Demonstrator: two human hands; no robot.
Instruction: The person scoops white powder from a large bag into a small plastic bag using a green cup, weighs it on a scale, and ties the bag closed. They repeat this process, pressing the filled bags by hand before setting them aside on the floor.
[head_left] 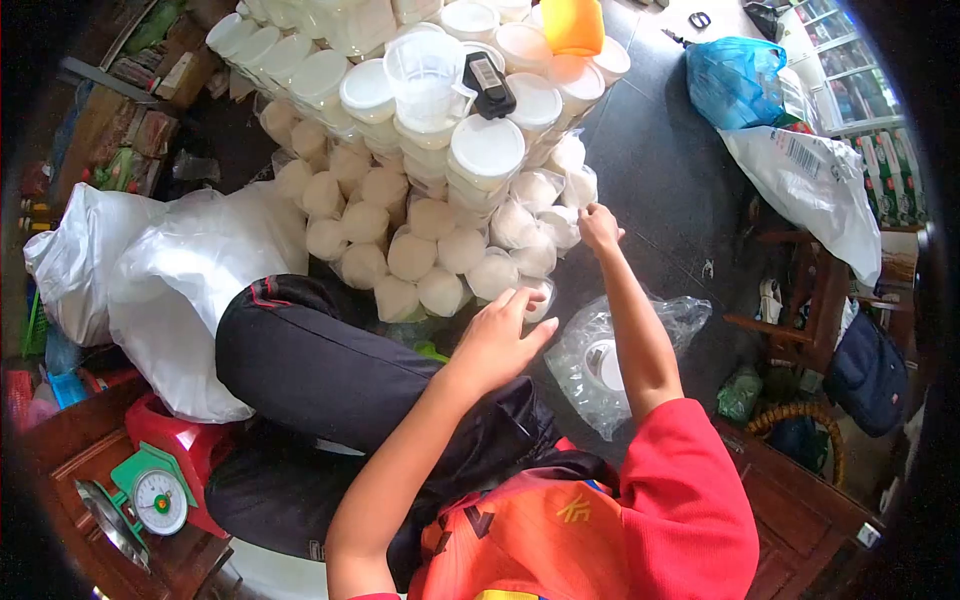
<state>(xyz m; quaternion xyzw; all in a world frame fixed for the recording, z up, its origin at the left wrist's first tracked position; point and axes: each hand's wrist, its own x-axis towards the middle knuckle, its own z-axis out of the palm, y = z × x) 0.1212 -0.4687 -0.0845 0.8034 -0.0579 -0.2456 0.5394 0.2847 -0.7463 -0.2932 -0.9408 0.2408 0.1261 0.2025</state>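
My left hand is open, with thumb and fingers apart. It is beside a pale round thing in clear plastic, at the near corner of the stack; whether it touches it is hard to tell. My right hand is closed at the stack's right side, close to another plastic-wrapped pale ball. What its fingers hold, if anything, is hidden. Rows of these wrapped balls, resembling trimmed coconuts, are piled in front of me. Lidded white tubs stand above and behind them.
On the tubs are a clear plastic jug, a black device and an orange container. A clear plastic bag with a white roll lies right. White sacks and a green dial scale are left; a blue bag is back right.
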